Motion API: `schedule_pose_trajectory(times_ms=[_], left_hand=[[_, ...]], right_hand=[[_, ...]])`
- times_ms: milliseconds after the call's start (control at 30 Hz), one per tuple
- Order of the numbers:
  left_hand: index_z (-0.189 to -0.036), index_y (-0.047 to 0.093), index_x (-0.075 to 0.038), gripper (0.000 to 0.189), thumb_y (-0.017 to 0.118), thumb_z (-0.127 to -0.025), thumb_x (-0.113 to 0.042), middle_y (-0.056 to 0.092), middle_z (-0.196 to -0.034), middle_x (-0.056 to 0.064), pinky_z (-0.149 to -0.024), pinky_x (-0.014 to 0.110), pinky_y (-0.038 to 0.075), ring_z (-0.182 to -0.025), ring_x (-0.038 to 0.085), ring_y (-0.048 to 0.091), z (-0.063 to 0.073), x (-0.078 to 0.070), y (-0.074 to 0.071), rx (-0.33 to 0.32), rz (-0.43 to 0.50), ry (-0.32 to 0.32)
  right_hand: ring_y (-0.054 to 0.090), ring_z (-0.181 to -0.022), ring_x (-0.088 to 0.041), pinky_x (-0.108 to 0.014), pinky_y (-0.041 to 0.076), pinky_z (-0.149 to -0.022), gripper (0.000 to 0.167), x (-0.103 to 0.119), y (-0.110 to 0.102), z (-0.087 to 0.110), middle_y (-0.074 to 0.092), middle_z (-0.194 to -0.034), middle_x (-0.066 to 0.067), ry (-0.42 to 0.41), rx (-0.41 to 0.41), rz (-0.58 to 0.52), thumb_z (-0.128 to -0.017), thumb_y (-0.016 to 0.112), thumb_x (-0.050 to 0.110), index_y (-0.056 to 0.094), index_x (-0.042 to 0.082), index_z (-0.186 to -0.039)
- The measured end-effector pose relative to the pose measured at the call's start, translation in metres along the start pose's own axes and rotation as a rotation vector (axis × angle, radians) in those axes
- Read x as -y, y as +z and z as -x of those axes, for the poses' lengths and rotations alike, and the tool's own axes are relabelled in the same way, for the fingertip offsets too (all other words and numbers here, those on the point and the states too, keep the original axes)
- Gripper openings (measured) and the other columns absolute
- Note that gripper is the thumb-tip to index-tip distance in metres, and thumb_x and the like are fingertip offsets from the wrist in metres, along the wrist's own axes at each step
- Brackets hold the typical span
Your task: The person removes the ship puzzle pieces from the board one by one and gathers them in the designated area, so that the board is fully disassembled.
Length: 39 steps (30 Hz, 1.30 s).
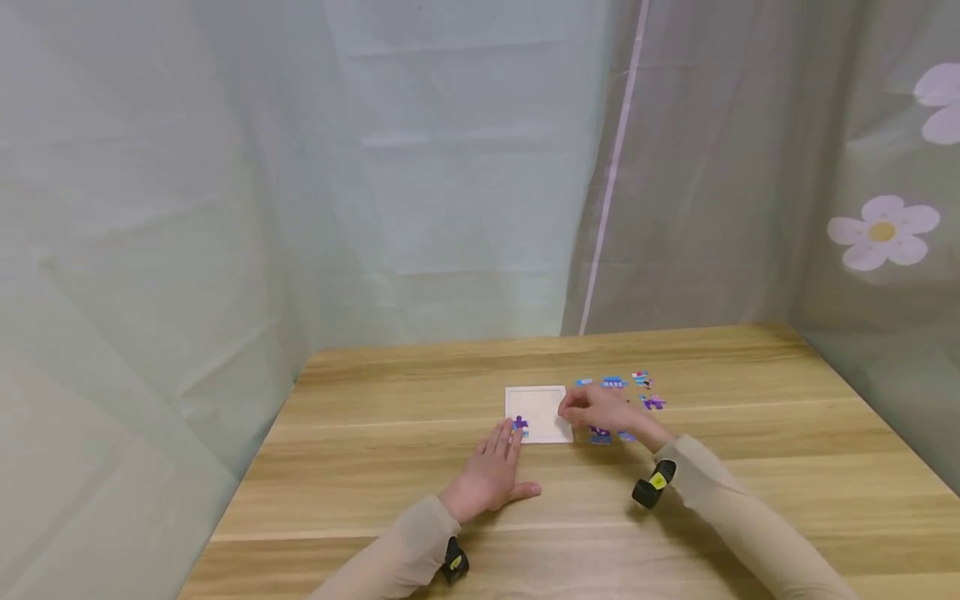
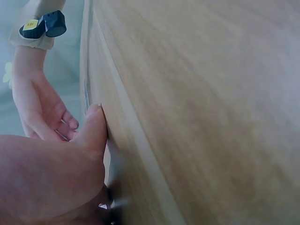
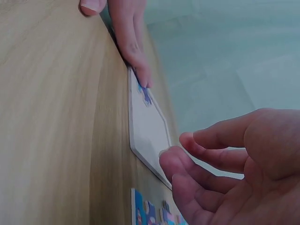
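Note:
A white square puzzle tray (image 1: 542, 408) with a raised rim lies on the wooden table. A purple and blue jigsaw piece (image 1: 520, 423) sits in its near left corner. My left hand (image 1: 491, 473) lies with its fingers extended, fingertips at that corner and touching the piece; the thumb points out to the right. My right hand (image 3: 234, 168) hovers by the tray's right side, its fingers loosely bent. In the right wrist view no piece shows between thumb and fingers. The left wrist view shows the left hand close up, its thumb (image 2: 93, 126) along the tabletop.
Several loose jigsaw pieces lie right of the tray, among them a purple one (image 1: 653, 402) and a blue one (image 1: 613, 382); my right hand hides part of the group. Pale curtains (image 1: 465, 208) hang behind the table, with a flower print (image 1: 883, 232) at right.

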State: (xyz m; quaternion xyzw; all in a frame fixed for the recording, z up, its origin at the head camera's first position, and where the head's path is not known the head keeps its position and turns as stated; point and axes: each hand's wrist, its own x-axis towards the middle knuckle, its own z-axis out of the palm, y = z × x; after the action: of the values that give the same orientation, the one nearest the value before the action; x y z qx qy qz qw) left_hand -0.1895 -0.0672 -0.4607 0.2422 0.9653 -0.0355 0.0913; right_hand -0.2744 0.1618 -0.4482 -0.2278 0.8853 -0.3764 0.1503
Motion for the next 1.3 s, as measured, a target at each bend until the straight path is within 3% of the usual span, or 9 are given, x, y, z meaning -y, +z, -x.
schedule_pose_trajectory(times_ms=[333, 500, 667, 900, 1167, 1300], left_hand=[[-0.149, 0.026, 0.005, 0.092, 0.047, -0.092, -0.063, 0.026, -0.157, 0.022, -0.113, 0.044, 0.037, -0.145, 0.033, 0.029, 0.002, 0.0, 0.003, -0.045, 0.012, 0.021], [-0.147, 0.029, 0.009, 0.093, 0.048, -0.091, -0.063, 0.029, -0.155, 0.024, -0.112, 0.043, 0.039, -0.144, 0.034, 0.032, 0.003, 0.001, 0.005, -0.084, -0.009, 0.032], [-0.146, 0.032, 0.008, 0.093, 0.049, -0.09, -0.064, 0.03, -0.155, 0.022, -0.111, 0.042, 0.039, -0.144, 0.032, 0.032, 0.006, -0.001, 0.001, -0.082, -0.023, 0.019], [-0.148, 0.029, 0.007, 0.092, 0.049, -0.091, -0.062, 0.026, -0.157, 0.022, -0.114, 0.043, 0.036, -0.146, 0.032, 0.028, 0.006, -0.002, -0.003, -0.039, 0.005, 0.002], [-0.15, 0.024, 0.006, 0.095, 0.043, -0.091, -0.066, 0.022, -0.159, 0.021, -0.116, 0.042, 0.033, -0.148, 0.031, 0.024, -0.004, 0.002, 0.016, -0.05, -0.008, 0.002], [-0.15, 0.024, 0.006, 0.095, 0.043, -0.091, -0.066, 0.021, -0.159, 0.021, -0.116, 0.043, 0.033, -0.148, 0.031, 0.023, -0.002, 0.002, 0.012, -0.038, 0.0, 0.003]], right_hand=[[0.059, -0.075, -0.013, -0.022, 0.048, -0.066, 0.015, 0.007, 0.021, -0.015, 0.067, -0.084, -0.012, -0.077, 0.037, -0.082, -0.094, 0.056, 0.007, 0.065, -0.004, -0.099], [0.06, -0.075, -0.01, -0.02, 0.049, -0.068, 0.017, 0.017, 0.029, -0.02, 0.07, -0.09, -0.013, -0.107, 0.025, -0.032, -0.092, 0.057, 0.004, 0.066, -0.005, -0.103], [0.058, -0.077, -0.01, -0.022, 0.05, -0.071, 0.017, 0.021, 0.037, -0.026, 0.071, -0.093, -0.014, -0.121, 0.0, 0.007, -0.089, 0.058, 0.001, 0.067, -0.005, -0.102], [0.059, -0.081, -0.012, -0.023, 0.05, -0.074, 0.015, 0.022, 0.045, -0.032, 0.069, -0.093, -0.012, -0.056, -0.021, -0.039, -0.089, 0.059, 0.0, 0.068, -0.004, -0.1], [0.057, -0.077, -0.011, -0.022, 0.048, -0.069, 0.01, 0.026, 0.053, -0.034, 0.066, -0.087, -0.008, -0.014, -0.075, -0.043, -0.087, 0.061, -0.001, 0.066, -0.001, -0.095], [0.057, -0.074, -0.011, -0.023, 0.048, -0.067, 0.009, 0.029, 0.055, -0.036, 0.068, -0.084, -0.006, 0.027, -0.123, -0.052, -0.086, 0.061, -0.001, 0.068, 0.001, -0.092]])
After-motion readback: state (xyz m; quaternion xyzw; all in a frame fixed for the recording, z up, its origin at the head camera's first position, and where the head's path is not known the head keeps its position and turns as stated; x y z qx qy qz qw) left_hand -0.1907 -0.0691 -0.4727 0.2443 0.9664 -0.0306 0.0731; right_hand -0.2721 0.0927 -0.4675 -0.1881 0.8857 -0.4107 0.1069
